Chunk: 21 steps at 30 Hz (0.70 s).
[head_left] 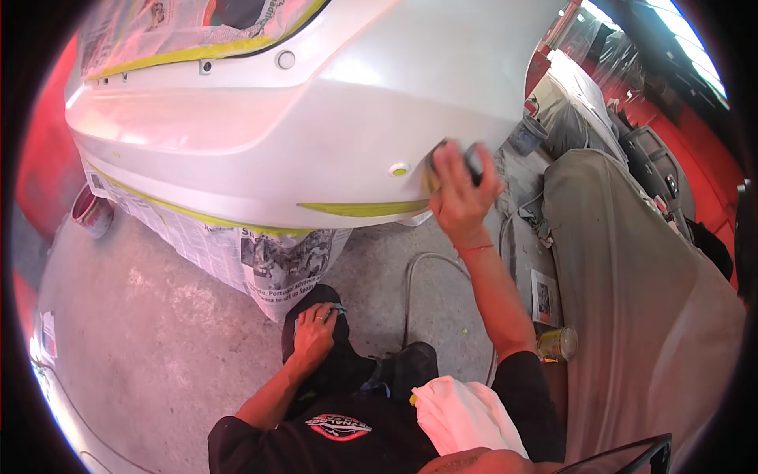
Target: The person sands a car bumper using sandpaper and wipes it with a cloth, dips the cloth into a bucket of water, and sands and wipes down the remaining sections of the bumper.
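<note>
Since the white bumper (339, 142) is right in front of you, its lower corner is in easy reach, and that's where your right hand (462, 196) is, arm stretched out. The dark pad (475, 163) sits under that hand, up at the bumper beside the small round opening (400, 169), though it's blurry enough that I can't make out its exact shape. Your right fingers are spread a bit and draped around the pad, with the dark stuff showing between them; my guess is that hold spreads the pressure and helps you follow the curve. Your left hand (314, 336) is parked on your bent knee (294, 306), well apart from the bumper, probably just for balance down low. Those fingers are bent and close together, and there's a bluish bit (339, 308) by the tips, but honestly I can't tell if you're gripping it. The newspaper (284, 257) hanging off the bottom edge looks put there to shield whatever's behind, and the yellow-green strip (359, 209) just below your pad probably masks a recess. The hose (408, 292) loops across the floor (174, 316), and a tin (557, 344) sits near your right elbow.
</note>
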Motion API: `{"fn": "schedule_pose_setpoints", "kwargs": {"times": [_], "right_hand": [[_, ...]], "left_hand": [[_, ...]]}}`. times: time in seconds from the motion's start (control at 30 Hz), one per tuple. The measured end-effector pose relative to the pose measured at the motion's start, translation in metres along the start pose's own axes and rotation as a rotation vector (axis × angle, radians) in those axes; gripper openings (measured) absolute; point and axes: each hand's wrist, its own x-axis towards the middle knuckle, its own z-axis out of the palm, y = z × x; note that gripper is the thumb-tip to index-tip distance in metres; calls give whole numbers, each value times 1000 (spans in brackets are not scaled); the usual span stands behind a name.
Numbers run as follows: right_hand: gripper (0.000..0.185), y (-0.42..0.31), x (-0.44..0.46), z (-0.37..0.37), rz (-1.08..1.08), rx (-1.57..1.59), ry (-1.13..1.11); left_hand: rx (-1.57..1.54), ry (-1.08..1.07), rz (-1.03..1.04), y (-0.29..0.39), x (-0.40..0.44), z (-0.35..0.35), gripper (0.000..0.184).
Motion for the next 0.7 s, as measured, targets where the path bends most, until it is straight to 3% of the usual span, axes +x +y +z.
{"fn": "schedule_pose_setpoints", "kwargs": {"times": [0.07, 0.13, 0.2, 0.23, 0.27, 0.33, 0.37, 0.47, 0.5, 0.6, 0.63, 0.7], "right_hand": [[43, -7, 15, -8, 189, -4, -72], [44, -11, -11, 5, 120, 155, -15], [45, -2, -13, 4, -209, 26, 6], [43, 5, -13, 6, -50, -29, 1], [43, 1, -7, 5, -47, -24, 5], [42, -12, -3, -5, 167, 46, -76], [44, -17, -9, -4, -10, 72, -65], [46, 7, -12, 1, -140, -11, -13], [45, 10, -5, -2, 51, -42, -19], [43, -9, -6, -7, 134, 36, -92], [43, -11, -20, -3, -47, 56, -93], [43, 3, -18, -1, -72, 35, -47]], "left_hand": [[-2, 20, 28, -2, -1, 0, 31], [4, 8, 17, -3, 0, 3, 31], [12, -11, 7, -1, 0, 3, 31], [11, -16, 8, -1, -1, 2, 31], [9, -19, 8, -2, 0, 0, 32], [1, -15, 19, -4, 0, 3, 32], [-11, -8, 29, -4, 0, 4, 32], [15, -6, 34, -3, 0, 7, 32], [23, -5, 36, -3, 2, 7, 32], [13, -26, 24, -2, 1, 6, 32], [19, -16, 30, -3, 0, 10, 33], [39, -21, 50, -3, -3, 8, 33]]}}
